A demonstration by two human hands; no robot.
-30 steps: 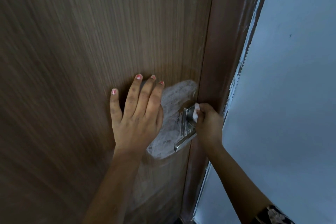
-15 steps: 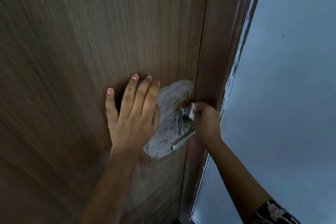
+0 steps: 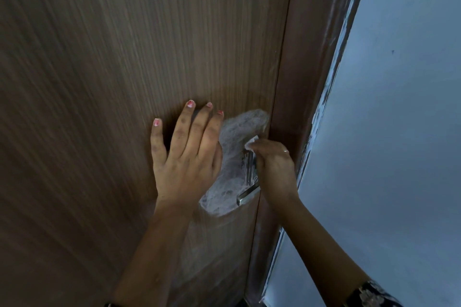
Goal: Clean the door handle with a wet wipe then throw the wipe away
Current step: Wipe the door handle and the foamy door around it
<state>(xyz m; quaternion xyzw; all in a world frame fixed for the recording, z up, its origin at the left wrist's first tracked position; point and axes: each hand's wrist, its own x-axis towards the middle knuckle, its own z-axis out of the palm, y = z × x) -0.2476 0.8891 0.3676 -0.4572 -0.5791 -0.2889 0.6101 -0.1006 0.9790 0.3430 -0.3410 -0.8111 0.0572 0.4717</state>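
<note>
A silver lever door handle sits near the right edge of a brown wooden door. My right hand grips a white wet wipe and presses it against the upper part of the handle; only a small corner of the wipe shows above my fingers. My left hand lies flat on the door with straight fingers, just left of the handle. A whitish smeared patch covers the door surface around the handle.
A dark brown door frame runs along the door's right edge. Beyond it stands a pale blue-grey wall with chipped paint along the frame.
My right hand with the wipe has slid a little up the handle's top part. My left hand stays flat on the door in the same spot.
</note>
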